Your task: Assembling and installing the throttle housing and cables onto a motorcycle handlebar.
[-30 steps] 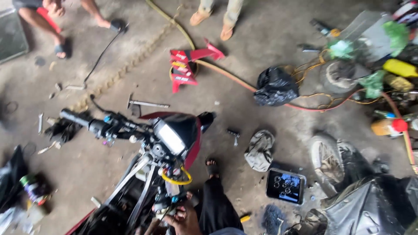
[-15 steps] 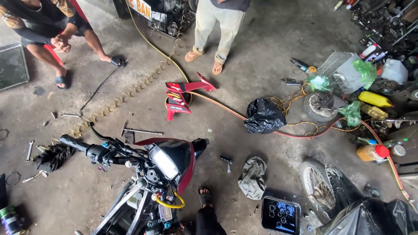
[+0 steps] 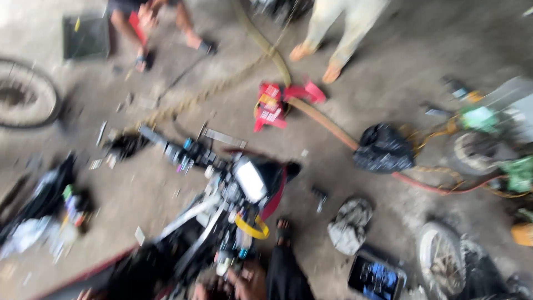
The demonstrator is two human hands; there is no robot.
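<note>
Now the view is blurry, as if the head is swinging, and it shows more of the bottom of the scene than half a second ago. So the person's hand (image 3: 247, 283) comes back into sight at the bottom edge, low by the front of the motorcycle (image 3: 222, 222). It is too smeared to tell which hand it is, or whether its grip is open or closed on anything. It seems to be touching the wires and small parts under the headlight (image 3: 251, 180), so the work looks to be right there at the bike's front.

Just above the hand, a yellow band (image 3: 252, 228) hangs under the red nose of the bike. The handlebar (image 3: 177, 150) sticks out to the left. The person's sandalled foot (image 3: 284, 228) rests on the floor just beside the bike.

Farther out lie a grey rag (image 3: 350, 225), a black bag (image 3: 383, 147), a red plastic cover (image 3: 272, 105), and a hose (image 3: 322, 119). Two other people stand or sit near the top, as before.
</note>
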